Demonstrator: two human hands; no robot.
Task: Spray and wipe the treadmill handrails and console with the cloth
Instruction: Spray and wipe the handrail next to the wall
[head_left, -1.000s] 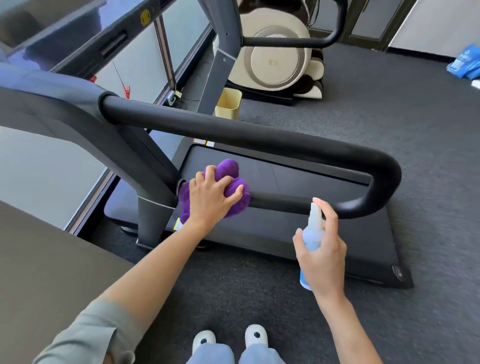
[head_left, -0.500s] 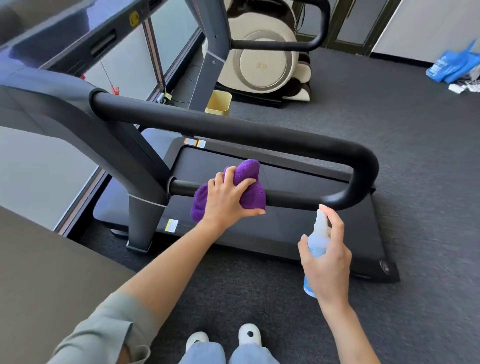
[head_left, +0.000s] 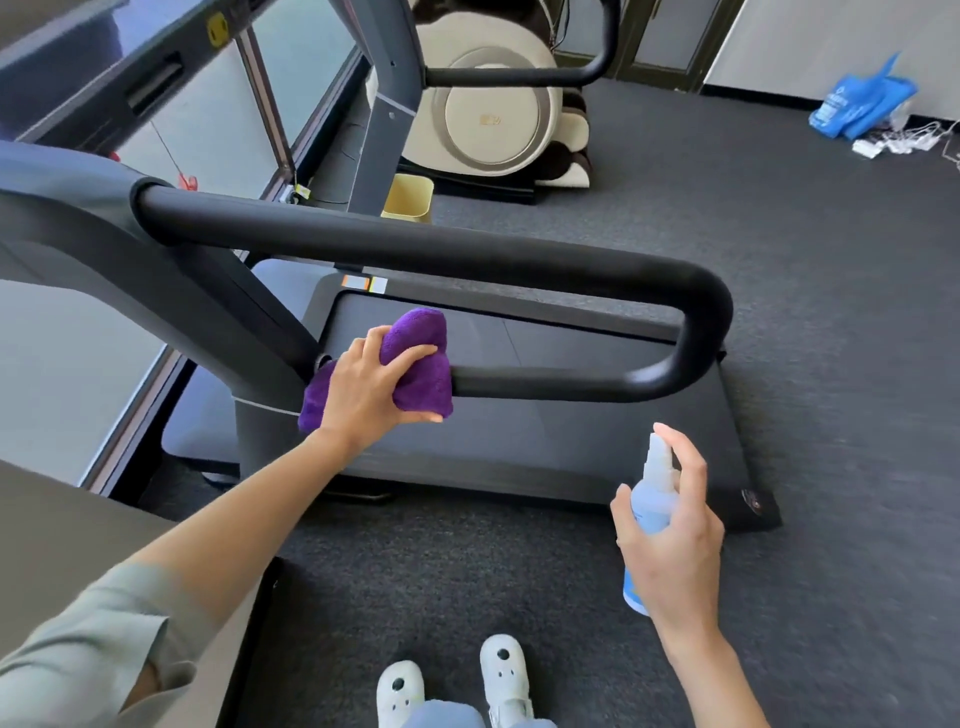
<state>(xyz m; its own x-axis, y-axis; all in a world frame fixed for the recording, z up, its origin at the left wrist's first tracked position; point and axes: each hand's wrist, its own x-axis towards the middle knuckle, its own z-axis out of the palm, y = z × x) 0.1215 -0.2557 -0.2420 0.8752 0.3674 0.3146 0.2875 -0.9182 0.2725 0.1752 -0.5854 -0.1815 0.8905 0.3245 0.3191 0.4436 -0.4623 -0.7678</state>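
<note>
Left hand (head_left: 371, 387) gripping the purple cloth (head_left: 415, 358) around the lower handrail (head_left: 561, 383) close to the post, the rail's long axis running away to the right toward its bend, right hand (head_left: 675, 540) below it clasping the spray bottle (head_left: 652, 506).

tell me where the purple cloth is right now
In the head view the purple cloth sits left of centre, wrapped over the lower bar of the black handrail near the grey upright, gripped by the left hand.
</note>
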